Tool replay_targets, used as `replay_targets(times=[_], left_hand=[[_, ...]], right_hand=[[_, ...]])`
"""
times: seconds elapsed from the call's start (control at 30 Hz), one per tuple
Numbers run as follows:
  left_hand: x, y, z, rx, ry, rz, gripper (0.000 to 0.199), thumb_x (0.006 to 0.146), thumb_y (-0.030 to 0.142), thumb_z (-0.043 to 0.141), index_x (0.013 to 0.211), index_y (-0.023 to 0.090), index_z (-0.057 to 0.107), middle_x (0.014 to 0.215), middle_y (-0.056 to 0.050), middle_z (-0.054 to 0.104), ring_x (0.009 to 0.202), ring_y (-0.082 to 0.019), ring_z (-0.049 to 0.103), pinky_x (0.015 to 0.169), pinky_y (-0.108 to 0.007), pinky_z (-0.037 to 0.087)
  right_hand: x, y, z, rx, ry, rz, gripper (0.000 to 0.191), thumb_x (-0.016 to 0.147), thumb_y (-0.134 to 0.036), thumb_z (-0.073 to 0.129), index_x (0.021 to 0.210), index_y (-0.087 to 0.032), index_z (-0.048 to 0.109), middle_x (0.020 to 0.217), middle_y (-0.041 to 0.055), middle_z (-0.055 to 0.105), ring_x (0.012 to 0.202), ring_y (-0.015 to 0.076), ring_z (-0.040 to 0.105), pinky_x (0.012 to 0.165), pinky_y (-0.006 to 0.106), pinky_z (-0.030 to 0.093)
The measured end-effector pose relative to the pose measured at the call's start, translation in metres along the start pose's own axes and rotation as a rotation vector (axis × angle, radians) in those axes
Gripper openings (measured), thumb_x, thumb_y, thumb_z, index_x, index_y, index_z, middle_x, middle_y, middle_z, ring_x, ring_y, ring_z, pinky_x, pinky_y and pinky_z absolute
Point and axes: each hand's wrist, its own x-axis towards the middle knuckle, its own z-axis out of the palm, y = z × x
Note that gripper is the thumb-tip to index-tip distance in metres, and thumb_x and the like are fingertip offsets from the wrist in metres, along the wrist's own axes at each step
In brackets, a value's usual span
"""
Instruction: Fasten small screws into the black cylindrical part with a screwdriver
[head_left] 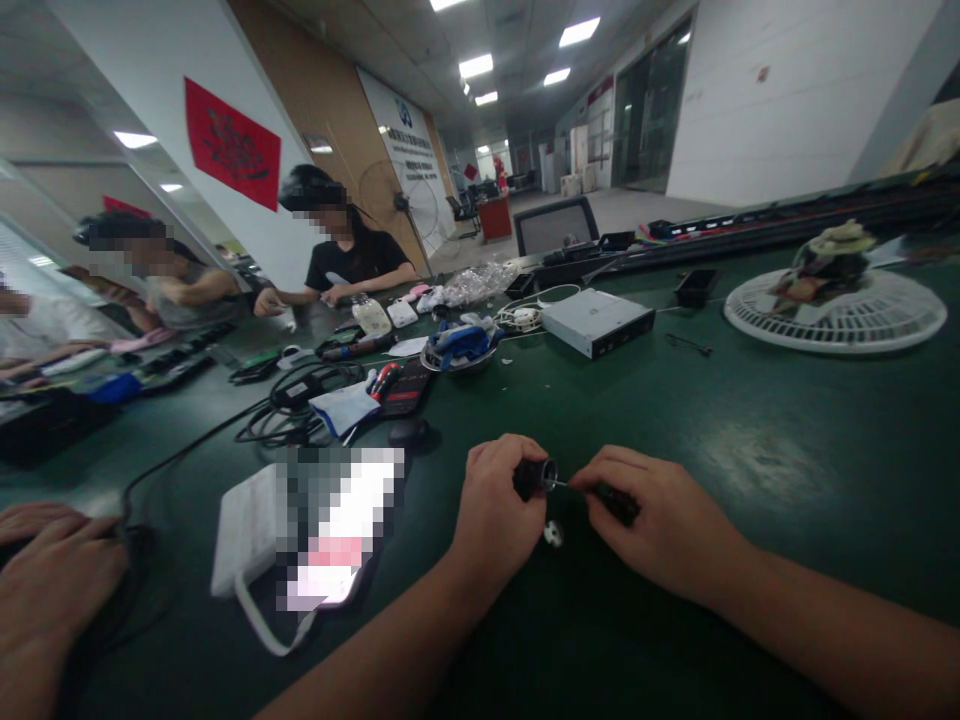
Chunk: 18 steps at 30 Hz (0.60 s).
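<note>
My left hand [499,500] is closed around a small black cylindrical part [534,477], its round open end facing right. From the other side my right hand [652,510] grips a dark-handled tool [616,502]; its thin metal shaft reaches to the mouth of the black part. How deep the tip sits inside is too small to tell. Just below, between my hands, a small white piece with dark holes [553,534] lies on the green table [600,640].
Left of my hands are a lit phone [352,520] and a white power bank [247,530] joined by a cable. A person's hand [60,570] rests at far left. Beyond lie a grey drive box [598,320], gloves in a bowl [461,345] and a white fan grille [832,305].
</note>
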Motion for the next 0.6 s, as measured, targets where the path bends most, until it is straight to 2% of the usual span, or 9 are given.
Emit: replay_targets(times=[0.13, 0.23, 0.4, 0.5, 0.6], left_hand=[[0.001, 0.0, -0.001, 0.013, 0.012, -0.039, 0.029, 0.073, 0.001, 0.061, 0.093, 0.022, 0.063, 0.094, -0.002, 0.07, 0.092, -0.022, 0.063, 0.091, -0.046, 0.047], [0.003, -0.001, -0.002, 0.022, 0.019, -0.142, 0.028, 0.076, 0.004, 0.06, 0.096, 0.022, 0.063, 0.093, -0.002, 0.069, 0.092, -0.023, 0.063, 0.09, -0.047, 0.048], [0.004, -0.003, -0.001, 0.013, -0.008, -0.164, 0.032, 0.076, 0.001, 0.058, 0.099, 0.023, 0.064, 0.097, -0.002, 0.07, 0.096, -0.024, 0.064, 0.093, -0.048, 0.048], [0.003, -0.005, 0.0, 0.013, -0.005, -0.15, 0.033, 0.077, 0.002, 0.058, 0.101, 0.023, 0.064, 0.099, -0.002, 0.07, 0.099, -0.024, 0.064, 0.094, -0.047, 0.048], [0.003, -0.005, 0.0, -0.002, -0.022, -0.131, 0.033, 0.078, 0.003, 0.059, 0.103, 0.024, 0.065, 0.101, -0.002, 0.07, 0.1, -0.023, 0.064, 0.095, -0.047, 0.047]], right_hand=[[0.0, 0.0, 0.0, -0.085, 0.031, 0.094, 0.015, 0.085, -0.021, 0.059, 0.096, -0.024, 0.07, 0.082, 0.0004, 0.069, 0.066, 0.0153, 0.063, 0.058, 0.029, 0.044], [-0.002, -0.004, -0.002, -0.088, -0.058, 0.029, 0.014, 0.09, -0.026, 0.058, 0.096, -0.024, 0.071, 0.073, -0.0009, 0.067, 0.062, 0.0148, 0.061, 0.057, 0.029, 0.042], [-0.006, -0.014, -0.002, -0.06, -0.313, -0.271, 0.026, 0.093, -0.027, 0.06, 0.116, -0.03, 0.071, 0.092, 0.0012, 0.068, 0.074, 0.0152, 0.064, 0.061, 0.028, 0.043], [-0.008, -0.017, -0.001, -0.117, -0.362, -0.28, 0.027, 0.091, -0.025, 0.061, 0.116, -0.03, 0.071, 0.097, 0.0018, 0.068, 0.074, 0.0157, 0.064, 0.06, 0.028, 0.043], [-0.007, -0.016, 0.001, -0.084, -0.343, -0.211, 0.022, 0.09, -0.021, 0.061, 0.109, -0.026, 0.072, 0.097, 0.0022, 0.069, 0.077, 0.0167, 0.065, 0.064, 0.029, 0.047]])
